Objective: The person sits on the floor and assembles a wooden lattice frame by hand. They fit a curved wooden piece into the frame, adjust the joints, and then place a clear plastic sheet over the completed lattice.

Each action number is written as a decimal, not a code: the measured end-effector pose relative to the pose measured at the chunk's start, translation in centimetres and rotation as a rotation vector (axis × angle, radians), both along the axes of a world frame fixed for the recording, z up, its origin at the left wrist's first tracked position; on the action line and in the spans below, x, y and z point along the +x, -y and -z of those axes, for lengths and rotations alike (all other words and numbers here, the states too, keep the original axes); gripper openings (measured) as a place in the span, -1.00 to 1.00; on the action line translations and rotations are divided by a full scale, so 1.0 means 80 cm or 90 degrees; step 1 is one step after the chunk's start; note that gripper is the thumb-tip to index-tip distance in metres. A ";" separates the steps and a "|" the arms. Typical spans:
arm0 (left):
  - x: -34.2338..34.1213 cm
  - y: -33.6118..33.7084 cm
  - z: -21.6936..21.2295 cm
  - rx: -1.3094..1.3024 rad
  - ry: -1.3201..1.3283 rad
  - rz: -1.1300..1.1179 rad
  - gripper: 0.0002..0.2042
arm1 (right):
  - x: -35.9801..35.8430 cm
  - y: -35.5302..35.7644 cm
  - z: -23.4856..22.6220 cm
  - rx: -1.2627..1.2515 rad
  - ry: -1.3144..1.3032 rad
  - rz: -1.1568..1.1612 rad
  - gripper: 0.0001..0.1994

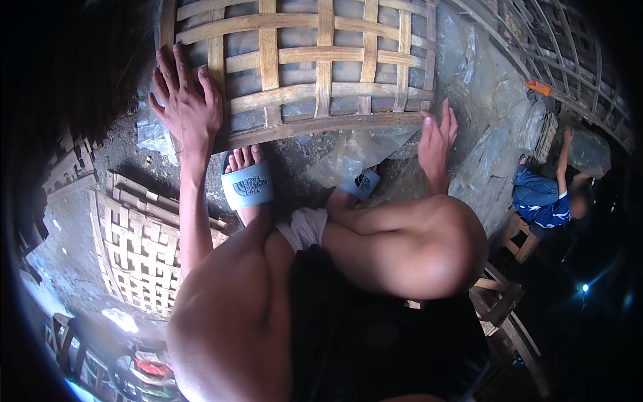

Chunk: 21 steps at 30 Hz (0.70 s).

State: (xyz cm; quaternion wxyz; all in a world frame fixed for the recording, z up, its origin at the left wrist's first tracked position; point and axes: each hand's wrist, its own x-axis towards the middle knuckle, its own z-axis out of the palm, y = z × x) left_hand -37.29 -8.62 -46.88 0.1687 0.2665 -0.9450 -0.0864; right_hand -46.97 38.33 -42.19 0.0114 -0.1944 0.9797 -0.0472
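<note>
A woven panel of flat bamboo strips in a wooden frame [325, 70] lies before me, its near bar just beyond my feet. My left hand [189, 110] rests on the panel's left edge near the lower corner, fingers spread and stretched out. By the lower right corner is my right hand [437, 137], fingers extended and apart. One of its fingertips is at the end of the near bar; whether it presses there I cannot tell. Neither hand is wrapped round anything. Greyish sheeting shows through the gaps in the weave.
Crumpled clear plastic [358, 155] lies by my light blue sandals [246, 187]. Another woven panel [137, 251] is at the left. On the right, a person in a blue shirt [552, 209] is near a wooden stool [519, 239]. An orange object [538, 88] sits beyond, beside slatted frames.
</note>
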 end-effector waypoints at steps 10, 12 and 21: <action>0.006 0.005 0.007 0.023 -0.010 -0.006 -0.33 | 0.041 0.115 0.005 -0.157 0.044 -0.199 -0.65; 0.005 0.005 0.001 0.025 -0.013 -0.006 -0.33 | 0.042 0.114 0.024 -0.221 -0.019 -0.148 -0.69; 0.007 0.004 0.009 0.029 -0.005 -0.011 -0.31 | 0.060 0.190 0.060 -0.159 -0.192 0.078 -0.73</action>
